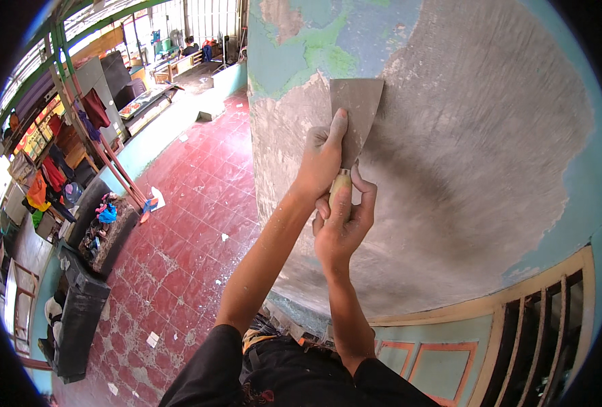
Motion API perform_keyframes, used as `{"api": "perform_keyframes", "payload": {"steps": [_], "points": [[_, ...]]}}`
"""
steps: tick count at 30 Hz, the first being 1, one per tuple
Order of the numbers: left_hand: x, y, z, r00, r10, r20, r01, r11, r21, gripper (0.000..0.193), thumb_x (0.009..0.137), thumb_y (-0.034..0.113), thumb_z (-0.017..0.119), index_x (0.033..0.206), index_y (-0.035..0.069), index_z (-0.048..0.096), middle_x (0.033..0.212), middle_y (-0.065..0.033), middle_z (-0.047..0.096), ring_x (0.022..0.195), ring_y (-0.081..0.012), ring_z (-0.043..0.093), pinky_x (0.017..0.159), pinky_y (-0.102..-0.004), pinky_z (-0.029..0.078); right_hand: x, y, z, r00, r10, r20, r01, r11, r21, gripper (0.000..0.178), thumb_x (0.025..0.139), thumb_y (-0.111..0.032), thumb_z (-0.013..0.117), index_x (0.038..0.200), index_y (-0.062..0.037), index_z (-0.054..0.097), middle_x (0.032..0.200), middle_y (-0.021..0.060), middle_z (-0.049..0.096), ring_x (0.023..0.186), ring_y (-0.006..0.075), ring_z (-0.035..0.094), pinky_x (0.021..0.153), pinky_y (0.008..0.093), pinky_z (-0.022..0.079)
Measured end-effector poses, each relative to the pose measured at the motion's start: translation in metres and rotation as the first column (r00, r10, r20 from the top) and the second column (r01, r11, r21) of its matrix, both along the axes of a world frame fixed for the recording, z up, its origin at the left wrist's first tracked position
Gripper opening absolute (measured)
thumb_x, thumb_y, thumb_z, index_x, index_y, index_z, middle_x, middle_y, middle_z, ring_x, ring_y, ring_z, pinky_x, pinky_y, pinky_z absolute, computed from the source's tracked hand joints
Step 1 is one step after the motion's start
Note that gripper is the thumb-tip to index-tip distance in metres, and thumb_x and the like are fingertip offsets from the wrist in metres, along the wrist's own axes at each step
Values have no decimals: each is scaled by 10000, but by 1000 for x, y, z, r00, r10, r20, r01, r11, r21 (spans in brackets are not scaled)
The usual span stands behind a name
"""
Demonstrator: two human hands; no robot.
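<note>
Holding scraper [357, 122], right grip [342, 234] on handle [342, 182], left grip [320, 161] on blade [359, 98]

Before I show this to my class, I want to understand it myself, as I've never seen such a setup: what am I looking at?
There is no machine at work here, just a person's bare hands. The single picture comes from a fisheye camera worn on the head, looking down, so straight edges bend and the forearms come in from below.

The right hand has its fingers around the handle of a scraper. The left hand lays its thumb on the blade; its other fingers are mostly hidden.

Behind the blade is a wall with a large, rough grey patch and blue and green paint at its edges. To the left, pale scraps lie on a red tiled floor.
</note>
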State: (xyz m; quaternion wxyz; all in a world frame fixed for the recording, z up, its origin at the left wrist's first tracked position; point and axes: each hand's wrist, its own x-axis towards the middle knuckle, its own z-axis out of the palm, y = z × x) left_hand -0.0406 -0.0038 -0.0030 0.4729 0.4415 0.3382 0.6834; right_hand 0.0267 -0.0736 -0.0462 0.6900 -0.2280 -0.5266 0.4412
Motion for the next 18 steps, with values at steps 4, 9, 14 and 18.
{"api": "perform_keyframes", "payload": {"steps": [4,9,14,18], "points": [[-1,6,-14,998,58,-24,-58,998,-6,520,980,488,469,815,18,619,657,-55,573,530,-118,534,499,-257,438,0,-2,-8,999,35,-34,-36,999,-28,211,1019,-248,451,1167,-98,436,725,1,491,561,11,413,383,148,274],[1,6,-14,999,23,-43,-23,1000,9,533,985,477,467,766,16,621,634,-53,568,515,-117,528,489,-257,428,3,-1,-7,999,41,-32,-42,999,-14,200,1022,-235,441,1171,-101,430,731,-1,488,563,9,415,378,144,266],[9,3,-14,991,131,11,-131,991,11,579,996,433,476,553,62,515,542,41,431,518,-49,367,446,-272,279,6,0,-12,999,39,-20,-40,999,-33,201,1021,-228,444,1177,-102,430,731,-5,481,572,7,418,378,148,265],[4,5,1,994,111,16,-112,993,23,572,996,432,476,559,66,513,548,45,428,518,-47,360,446,-269,275,2,6,-3,999,33,-6,-33,999,-4,215,1019,-233,454,1180,-92,433,730,-7,478,574,8,418,390,153,278]]}}
